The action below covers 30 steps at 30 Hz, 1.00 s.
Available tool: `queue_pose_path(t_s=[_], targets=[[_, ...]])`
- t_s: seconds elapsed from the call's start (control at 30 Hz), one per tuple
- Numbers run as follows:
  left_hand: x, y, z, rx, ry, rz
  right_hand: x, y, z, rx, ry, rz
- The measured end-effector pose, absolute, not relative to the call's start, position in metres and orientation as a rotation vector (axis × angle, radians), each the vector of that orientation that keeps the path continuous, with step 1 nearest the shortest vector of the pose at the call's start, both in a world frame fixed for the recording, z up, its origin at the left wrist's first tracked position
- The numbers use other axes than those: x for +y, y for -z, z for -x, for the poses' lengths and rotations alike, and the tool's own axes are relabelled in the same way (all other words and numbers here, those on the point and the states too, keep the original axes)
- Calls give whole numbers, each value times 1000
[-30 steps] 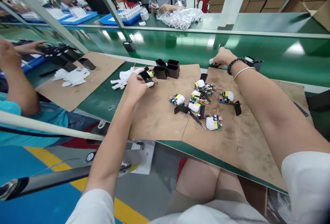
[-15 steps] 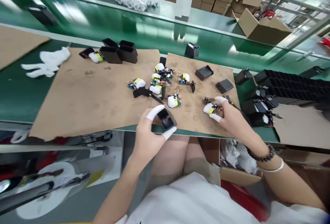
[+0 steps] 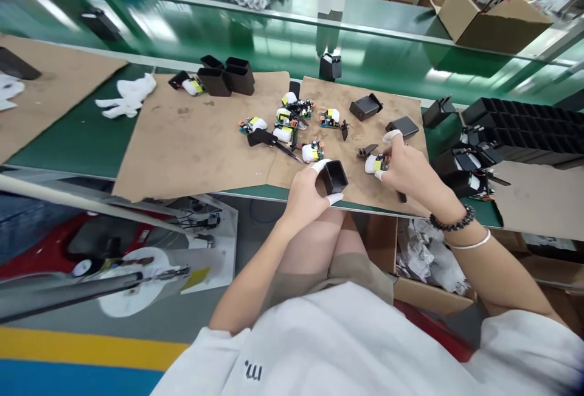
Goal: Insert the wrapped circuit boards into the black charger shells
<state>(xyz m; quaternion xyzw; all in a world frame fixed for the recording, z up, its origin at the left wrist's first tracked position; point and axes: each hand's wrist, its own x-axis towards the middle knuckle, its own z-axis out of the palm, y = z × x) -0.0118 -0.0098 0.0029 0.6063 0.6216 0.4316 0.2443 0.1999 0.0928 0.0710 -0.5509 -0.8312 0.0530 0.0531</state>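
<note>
My left hand (image 3: pixel 306 194), with white covers on thumb and fingertip, grips an open black plastic case (image 3: pixel 336 176) at the table's front edge. Its hollow mouth faces up toward me. To the right, my right hand (image 3: pixel 406 163) pinches a small circuit board (image 3: pixel 373 163) with a white blob and yellow tape, low over the cardboard. A black end piece (image 3: pixel 366 151) lies beside that board. Between and behind my hands are more loose boards, among them one board (image 3: pixel 312 151) close to the case. Black-handled tweezers (image 3: pixel 269 139) rest in front of the board cluster.
Cardboard sheets (image 3: pixel 191 159) cover the green table. Several empty black cases (image 3: pixel 239 76) stand at back left, near a white glove (image 3: pixel 130 95). Rows of black cases (image 3: pixel 524 131) fill the right. An open carton (image 3: pixel 426 295) with crumpled wrapping sits below the table edge.
My left hand and the case have moved right, closer to my right hand, and the case's opening shows more. My right hand stays on the board. The whole view has shifted.
</note>
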Motion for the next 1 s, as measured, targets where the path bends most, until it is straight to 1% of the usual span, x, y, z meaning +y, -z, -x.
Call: queue_pose_path(t_s=[0.07,0.1,0.13,0.2,0.27,0.3,0.33,0.4,0.53,0.67,1.0], targets=[[-8,-2,13,1626,-1229,-1596,99,-71,-204,-2468,-322,1567],[-8,-1,14,1575,-1261,-1551,100,-71,-207,-2401,-477,1557],[-8,-1,16,1519,-1294,-1498,101,-72,-209,-2301,-686,1557],[-10,-3,18,1420,-1344,-1391,97,-75,-214,-2028,-1226,1499],[-16,-9,19,1362,-1354,-1321,85,-76,-215,-1728,-1711,1287],[-21,-13,19,1346,-1352,-1304,76,-75,-214,-1606,-1852,1160],[-27,-18,18,1338,-1348,-1296,67,-75,-212,-1514,-1909,1050],[-38,-29,14,1334,-1339,-1297,46,-74,-206,-1407,-1834,885],[-56,-50,2,1385,-1324,-1388,11,-73,-191,-1394,-1504,661],[-65,-65,-6,1462,-1345,-1571,-4,-71,-186,-1465,-1241,575],[-68,-81,-11,1500,-1332,-1807,-15,-68,-195,-1524,-1100,546]])
